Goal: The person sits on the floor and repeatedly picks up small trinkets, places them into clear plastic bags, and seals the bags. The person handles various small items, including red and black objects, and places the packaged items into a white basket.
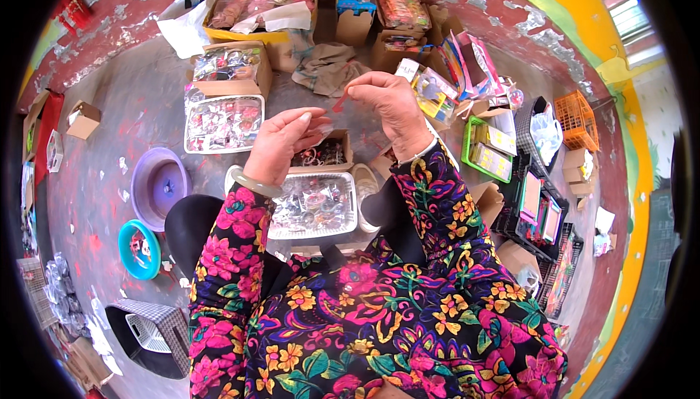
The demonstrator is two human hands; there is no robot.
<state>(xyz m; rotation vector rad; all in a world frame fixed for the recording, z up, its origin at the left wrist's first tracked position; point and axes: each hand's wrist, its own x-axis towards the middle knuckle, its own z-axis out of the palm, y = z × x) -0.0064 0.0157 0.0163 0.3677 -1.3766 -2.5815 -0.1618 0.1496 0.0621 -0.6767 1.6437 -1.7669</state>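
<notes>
Above a clear tray (312, 206) of trinkets, the right hand (386, 100) pinches a small red strip (340, 102), angled down-left toward the left hand (281, 144), whose fingers close on a tiny clear piece (321, 129).

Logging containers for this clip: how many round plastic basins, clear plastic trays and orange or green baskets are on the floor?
Round plastic basins: 2, purple basin and teal basin.
Clear plastic trays of small items: 2, far tray and near tray.
Coloured baskets: 2, orange basket and green basket.
Total: 6
</notes>
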